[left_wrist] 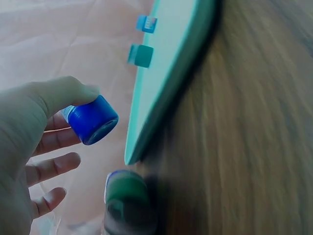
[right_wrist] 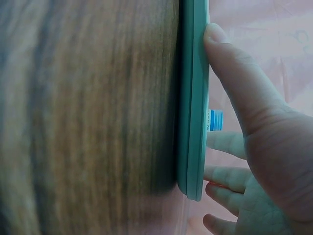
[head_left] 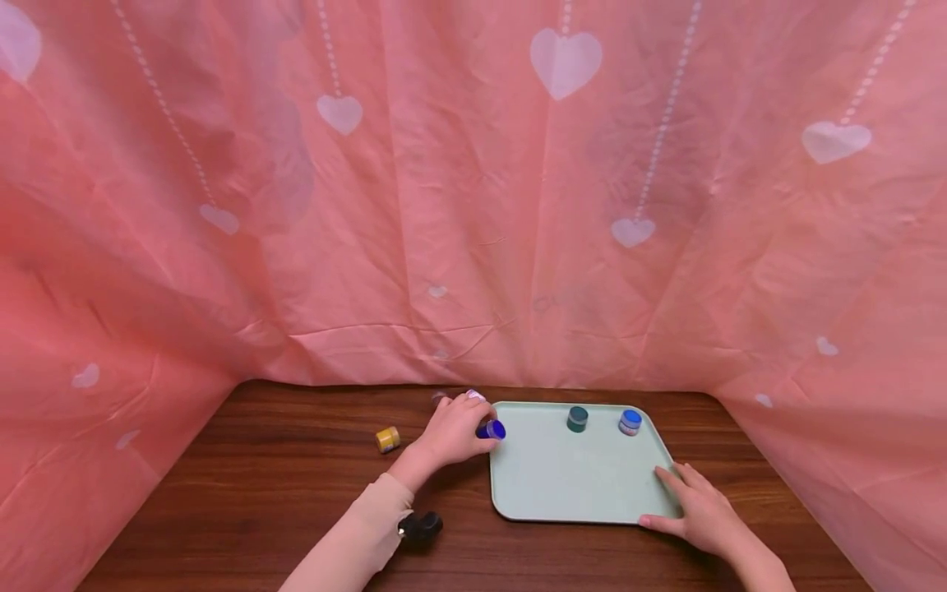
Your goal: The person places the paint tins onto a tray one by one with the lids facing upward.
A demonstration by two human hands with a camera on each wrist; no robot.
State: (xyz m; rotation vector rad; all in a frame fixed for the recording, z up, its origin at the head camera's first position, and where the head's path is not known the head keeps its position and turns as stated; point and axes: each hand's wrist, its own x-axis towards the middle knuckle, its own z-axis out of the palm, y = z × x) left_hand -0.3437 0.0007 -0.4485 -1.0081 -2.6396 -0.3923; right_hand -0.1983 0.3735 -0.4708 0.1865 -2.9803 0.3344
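In the head view my left hand pinches a small dark blue paint jar at the left rim of a pale green tray. The left wrist view shows the thumb and index finger on that jar, tilted, with the other fingers loosely spread. My right hand rests at the tray's front right corner, its thumb on the front rim and fingers along the right side. A dark green jar and a light blue jar stand near the tray's back edge.
A yellow jar lies on the brown wooden table to the left. Behind my left hand, a pale lilac jar and a dark reddish one are partly hidden. A pink curtain surrounds the table's back and sides.
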